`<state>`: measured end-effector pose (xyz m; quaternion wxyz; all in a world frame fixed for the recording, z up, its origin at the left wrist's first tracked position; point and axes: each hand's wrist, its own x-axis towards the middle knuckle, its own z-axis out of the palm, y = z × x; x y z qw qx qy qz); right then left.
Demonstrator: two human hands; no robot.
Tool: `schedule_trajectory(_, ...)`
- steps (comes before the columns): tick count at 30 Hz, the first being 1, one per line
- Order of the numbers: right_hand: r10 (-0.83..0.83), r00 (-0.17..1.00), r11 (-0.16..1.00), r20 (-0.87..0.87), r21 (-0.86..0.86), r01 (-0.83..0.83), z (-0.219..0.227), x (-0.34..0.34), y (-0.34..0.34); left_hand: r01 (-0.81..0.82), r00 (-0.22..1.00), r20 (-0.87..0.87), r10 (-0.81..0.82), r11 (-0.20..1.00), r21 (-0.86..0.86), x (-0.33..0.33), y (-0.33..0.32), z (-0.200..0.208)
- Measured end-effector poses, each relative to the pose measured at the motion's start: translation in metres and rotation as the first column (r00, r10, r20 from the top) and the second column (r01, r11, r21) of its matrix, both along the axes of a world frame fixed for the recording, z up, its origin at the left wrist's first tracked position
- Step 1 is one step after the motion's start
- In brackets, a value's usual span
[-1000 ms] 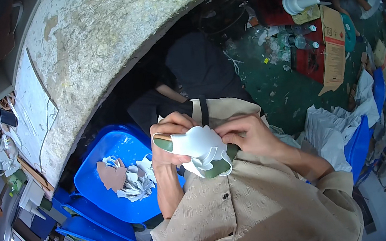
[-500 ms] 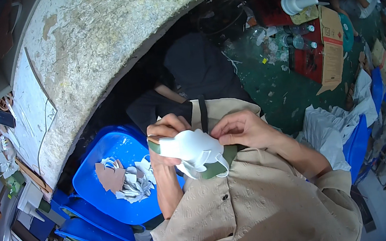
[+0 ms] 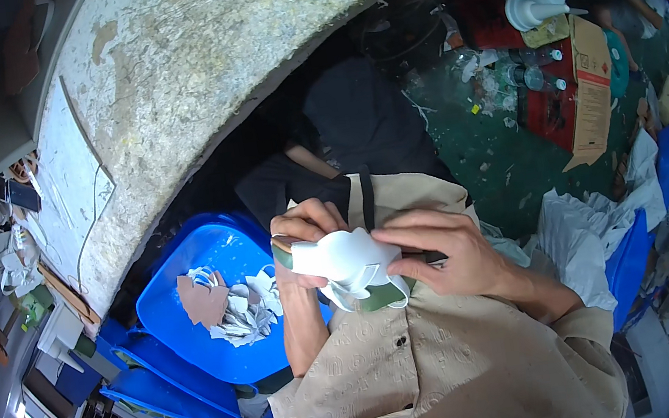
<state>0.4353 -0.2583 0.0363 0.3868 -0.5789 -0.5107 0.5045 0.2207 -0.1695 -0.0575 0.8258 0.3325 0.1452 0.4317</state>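
A white shoe upper (image 3: 348, 258) with thin straps and green parts is held in front of my beige shirt (image 3: 456, 346). My left hand (image 3: 308, 219) is closed round its left end, near a brown and green edge. My right hand (image 3: 452, 245) pinches the right end, fingers on top and thumb below. Something dark shows beneath the right palm, too hidden to name. Left of my hands, a blue plastic tub (image 3: 200, 348) holds a heap of white and grey cut pieces (image 3: 245, 317) and a brown piece (image 3: 204, 300).
A worn pale slab with a curved edge (image 3: 162, 79) spans the upper left. On the green floor at right lie plastic bottles (image 3: 534, 78), a cardboard box (image 3: 589, 92) and a white funnel-shaped container (image 3: 535, 3). White plastic sheeting (image 3: 573, 235) lies beyond my right arm.
My right hand has moved in from the shoe upper's edge to grip its right end, fingers over the top. The whole view has shifted slightly; the left hand keeps its hold.
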Motion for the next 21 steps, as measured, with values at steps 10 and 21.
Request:
schedule_trajectory(10, 0.058, 0.997, 0.997, 0.047, -0.059, -0.055, 0.013, 0.003, 0.005, 0.069, 0.993, -0.105, -0.061, 0.994, 0.08, 0.001, 0.004, 0.009)
schedule_trajectory(21, -0.024, 0.961, 0.963, 0.277, 0.266, -0.052, 0.039, -0.018, 0.017, 0.175, 0.974, -0.152, -0.168, 0.984, 0.036, 0.005, 0.009, 0.021)
